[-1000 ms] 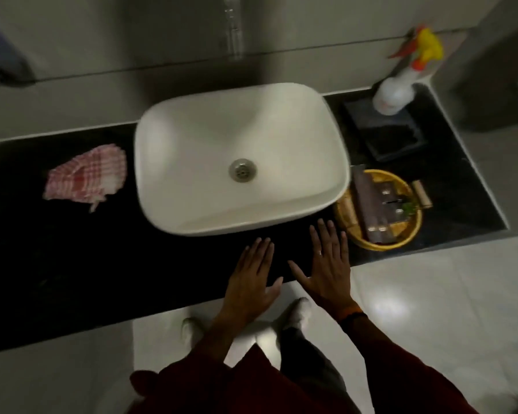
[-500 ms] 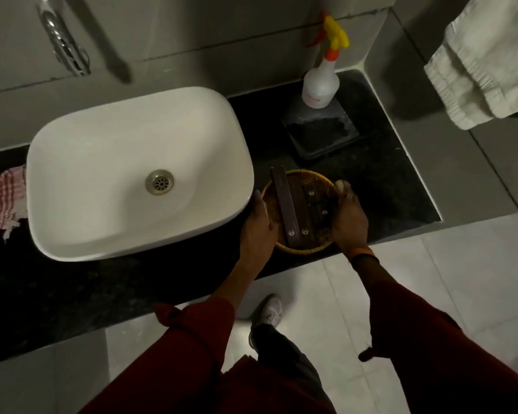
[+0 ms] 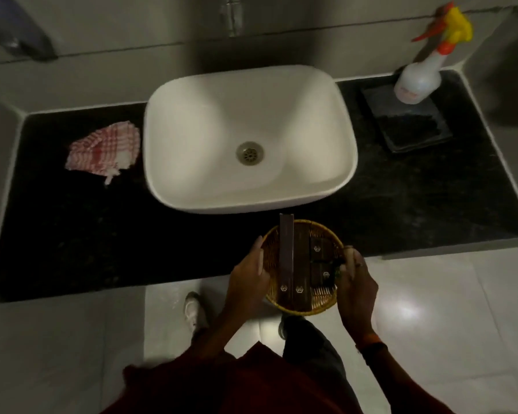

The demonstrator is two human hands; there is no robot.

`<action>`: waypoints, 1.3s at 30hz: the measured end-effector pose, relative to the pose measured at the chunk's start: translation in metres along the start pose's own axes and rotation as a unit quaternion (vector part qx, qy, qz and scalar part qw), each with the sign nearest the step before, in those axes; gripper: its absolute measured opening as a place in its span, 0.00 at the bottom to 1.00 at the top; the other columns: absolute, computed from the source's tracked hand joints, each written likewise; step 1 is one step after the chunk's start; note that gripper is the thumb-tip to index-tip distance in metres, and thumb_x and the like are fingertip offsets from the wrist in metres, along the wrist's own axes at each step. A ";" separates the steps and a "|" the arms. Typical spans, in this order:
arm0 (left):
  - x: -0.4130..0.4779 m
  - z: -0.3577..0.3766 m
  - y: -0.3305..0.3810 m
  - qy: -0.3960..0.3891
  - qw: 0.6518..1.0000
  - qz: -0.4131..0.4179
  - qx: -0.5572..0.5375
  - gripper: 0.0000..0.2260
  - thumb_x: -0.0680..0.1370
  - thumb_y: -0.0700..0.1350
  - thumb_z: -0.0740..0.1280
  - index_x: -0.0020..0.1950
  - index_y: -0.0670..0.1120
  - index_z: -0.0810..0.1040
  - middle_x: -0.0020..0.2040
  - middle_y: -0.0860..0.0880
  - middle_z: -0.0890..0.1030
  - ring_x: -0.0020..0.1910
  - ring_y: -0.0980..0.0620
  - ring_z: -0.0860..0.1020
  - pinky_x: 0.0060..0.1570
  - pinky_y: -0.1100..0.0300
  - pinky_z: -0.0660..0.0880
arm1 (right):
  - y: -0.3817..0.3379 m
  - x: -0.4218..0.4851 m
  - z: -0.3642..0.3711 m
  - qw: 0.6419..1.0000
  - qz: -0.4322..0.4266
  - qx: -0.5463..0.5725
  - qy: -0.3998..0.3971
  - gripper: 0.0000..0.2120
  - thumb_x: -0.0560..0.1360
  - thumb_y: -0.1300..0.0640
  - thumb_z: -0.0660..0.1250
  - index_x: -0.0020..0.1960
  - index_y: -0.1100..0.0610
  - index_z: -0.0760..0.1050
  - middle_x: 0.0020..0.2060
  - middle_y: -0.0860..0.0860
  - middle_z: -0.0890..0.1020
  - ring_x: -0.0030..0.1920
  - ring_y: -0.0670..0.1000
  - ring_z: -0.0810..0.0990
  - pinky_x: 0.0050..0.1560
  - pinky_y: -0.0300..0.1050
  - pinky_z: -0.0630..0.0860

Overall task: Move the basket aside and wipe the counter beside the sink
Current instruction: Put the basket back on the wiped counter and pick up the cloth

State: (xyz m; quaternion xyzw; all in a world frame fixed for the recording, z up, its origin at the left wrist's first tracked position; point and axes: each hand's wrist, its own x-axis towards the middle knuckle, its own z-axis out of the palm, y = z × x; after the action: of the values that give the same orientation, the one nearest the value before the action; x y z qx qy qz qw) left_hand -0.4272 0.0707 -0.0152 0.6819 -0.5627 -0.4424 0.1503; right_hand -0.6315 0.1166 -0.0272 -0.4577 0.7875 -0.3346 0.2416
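Note:
A round yellow wicker basket (image 3: pixel 320 306) with dark brown boxes in it hangs in front of the white sink (image 3: pixel 248 138), over the counter's front edge. My left hand (image 3: pixel 247 279) grips its left rim and my right hand (image 3: pixel 355 282) grips its right rim. The black counter (image 3: pixel 416 198) to the right of the sink lies bare where the basket stood. A red-and-white checked cloth (image 3: pixel 103 150) lies crumpled on the counter left of the sink, away from both hands.
A white spray bottle (image 3: pixel 419 82) with a yellow and orange trigger stands on a dark square tray (image 3: pixel 407 127) at the back right corner. Grey tiled walls enclose the counter on three sides. Pale floor tiles and my shoes (image 3: pixel 193 312) are below.
My hands went from the counter's front edge to the basket beside the sink, took hold of its rim, and lifted it left and toward me, to the front of the sink.

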 end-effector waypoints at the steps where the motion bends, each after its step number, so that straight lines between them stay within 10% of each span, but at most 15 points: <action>1: -0.004 -0.022 -0.021 0.008 1.000 -0.013 -0.005 0.32 0.79 0.38 0.63 0.79 0.56 0.57 0.61 0.41 0.81 0.58 0.42 0.81 0.61 0.43 0.79 | -0.017 -0.013 0.019 1.000 0.008 0.004 -0.013 0.14 0.81 0.63 0.58 0.66 0.59 0.72 0.49 0.51 0.80 0.43 0.52 0.81 0.44 0.42 0.79; 6: -0.012 -0.149 -0.124 0.052 0.998 -0.039 -0.026 0.29 0.80 0.41 0.64 0.79 0.53 0.58 0.60 0.41 0.80 0.57 0.44 0.81 0.59 0.45 0.79 | -0.109 -0.069 0.136 0.996 0.025 0.036 -0.074 0.19 0.80 0.66 0.62 0.70 0.60 0.71 0.58 0.59 0.83 0.53 0.57 0.83 0.56 0.56 0.81; 11: 0.003 -0.267 -0.198 0.094 0.993 -0.059 -0.039 0.25 0.83 0.45 0.60 0.79 0.51 0.58 0.53 0.41 0.81 0.52 0.42 0.83 0.55 0.46 0.81 | -0.210 -0.096 0.242 0.990 0.025 0.064 -0.122 0.21 0.80 0.66 0.62 0.72 0.60 0.70 0.62 0.58 0.81 0.58 0.53 0.80 0.59 0.46 0.76; 16: 0.044 -0.345 -0.235 0.098 0.991 -0.075 -0.042 0.30 0.81 0.39 0.63 0.80 0.52 0.56 0.68 0.39 0.76 0.64 0.40 0.78 0.65 0.46 0.76 | -0.275 -0.091 0.311 0.988 0.006 0.064 -0.138 0.20 0.79 0.66 0.62 0.71 0.59 0.72 0.61 0.60 0.82 0.61 0.59 0.81 0.66 0.50 0.75; 19: 0.067 -0.363 -0.242 0.088 0.992 -0.055 -0.066 0.32 0.79 0.36 0.65 0.80 0.51 0.58 0.73 0.42 0.73 0.67 0.44 0.76 0.60 0.59 0.73 | -0.295 -0.079 0.330 0.990 0.030 0.058 -0.128 0.20 0.79 0.65 0.62 0.71 0.58 0.72 0.62 0.60 0.82 0.62 0.60 0.80 0.66 0.50 0.73; 30: 0.203 -0.395 -0.226 0.239 0.970 -0.021 -0.041 0.17 0.82 0.46 0.63 0.71 0.45 0.72 0.69 0.44 0.75 0.68 0.46 0.74 0.67 0.51 0.72 | -0.334 0.025 0.383 0.996 0.053 0.014 -0.073 0.23 0.80 0.46 0.65 0.69 0.58 0.73 0.64 0.58 0.81 0.63 0.58 0.80 0.65 0.57 0.75; 36: 0.308 -0.411 -0.202 0.122 0.990 -0.071 -0.026 0.33 0.77 0.46 0.72 0.77 0.39 0.63 0.73 0.37 0.71 0.73 0.40 0.70 0.73 0.49 0.68 | -0.376 0.113 0.457 0.976 0.042 -0.086 -0.197 0.30 0.77 0.37 0.58 0.69 0.58 0.71 0.66 0.60 0.77 0.65 0.63 0.76 0.65 0.59 0.75; 39: 0.315 -0.414 -0.181 0.097 0.989 -0.100 -0.049 0.19 0.73 0.48 0.75 0.58 0.37 0.81 0.59 0.38 0.82 0.59 0.43 0.81 0.54 0.56 0.76 | -0.395 0.119 0.451 0.977 0.057 -0.056 -0.200 0.22 0.79 0.46 0.61 0.64 0.61 0.77 0.62 0.63 0.81 0.63 0.64 0.79 0.63 0.54 0.76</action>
State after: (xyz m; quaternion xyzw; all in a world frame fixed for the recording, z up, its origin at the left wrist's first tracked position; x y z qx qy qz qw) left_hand -0.0003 -0.2761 -0.0466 0.7660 -0.4522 -0.4141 0.1929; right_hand -0.1558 -0.2673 -0.0382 -0.4823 0.7656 -0.1775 0.3870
